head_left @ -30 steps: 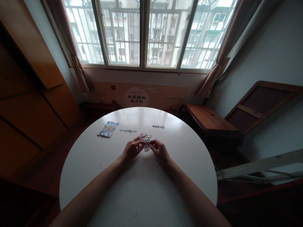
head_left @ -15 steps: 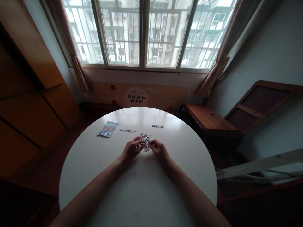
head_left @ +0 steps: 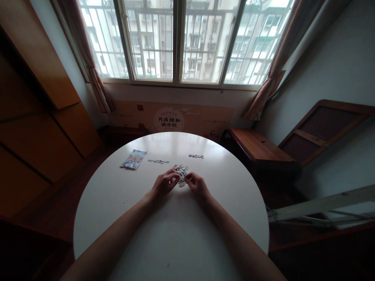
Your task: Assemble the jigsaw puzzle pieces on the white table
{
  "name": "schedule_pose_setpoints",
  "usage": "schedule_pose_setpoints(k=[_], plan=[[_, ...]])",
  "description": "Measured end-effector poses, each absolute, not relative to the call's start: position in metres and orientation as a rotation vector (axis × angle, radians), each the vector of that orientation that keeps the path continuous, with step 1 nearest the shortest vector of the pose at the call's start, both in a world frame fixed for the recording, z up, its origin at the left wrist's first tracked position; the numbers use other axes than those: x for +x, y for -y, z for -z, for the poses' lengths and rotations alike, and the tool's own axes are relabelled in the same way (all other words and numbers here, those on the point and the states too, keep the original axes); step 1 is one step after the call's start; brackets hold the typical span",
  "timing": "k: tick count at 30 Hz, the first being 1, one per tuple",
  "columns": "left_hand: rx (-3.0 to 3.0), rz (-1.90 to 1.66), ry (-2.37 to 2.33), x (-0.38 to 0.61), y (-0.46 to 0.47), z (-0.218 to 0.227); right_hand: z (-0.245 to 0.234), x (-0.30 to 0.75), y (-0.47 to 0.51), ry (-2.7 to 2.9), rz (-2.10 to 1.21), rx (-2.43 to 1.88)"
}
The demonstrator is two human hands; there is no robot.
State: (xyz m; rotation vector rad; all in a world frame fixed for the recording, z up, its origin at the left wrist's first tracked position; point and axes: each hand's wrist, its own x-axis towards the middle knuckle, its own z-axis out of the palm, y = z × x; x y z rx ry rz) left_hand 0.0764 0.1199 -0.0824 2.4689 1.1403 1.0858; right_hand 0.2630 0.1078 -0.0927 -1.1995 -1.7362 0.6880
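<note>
A small heap of loose jigsaw puzzle pieces lies on the white round table, between and just beyond my hands. At its left edge, my left hand is closed, thumb and fingers drawn together in a pinch. My right hand is likewise pinched at the right edge, its fingertips close to the left ones. Whatever the fingertips hold is too small to make out against the pieces. Beyond the heap, a joined strip of puzzle pieces lies left and a shorter joined strip lies right.
A colourful printed sheet or packet rests at the table's far left. Past the table's right edge stands a low wooden bench. An orange-brown cabinet is on the left, and a barred window faces me.
Both hands stay almost in the same place at the heap, still pinched. The strips and the printed sheet have not moved on the table.
</note>
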Motion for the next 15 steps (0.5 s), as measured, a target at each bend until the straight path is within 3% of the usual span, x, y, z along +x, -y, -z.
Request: schedule_pose_setpoints(k=[15], plan=[[2.467, -1.074, -1.142, 0.0757, -0.1204, 0.0830, 0.0876, 0.2610, -0.1053, 1.732, -0.688, -1.186]])
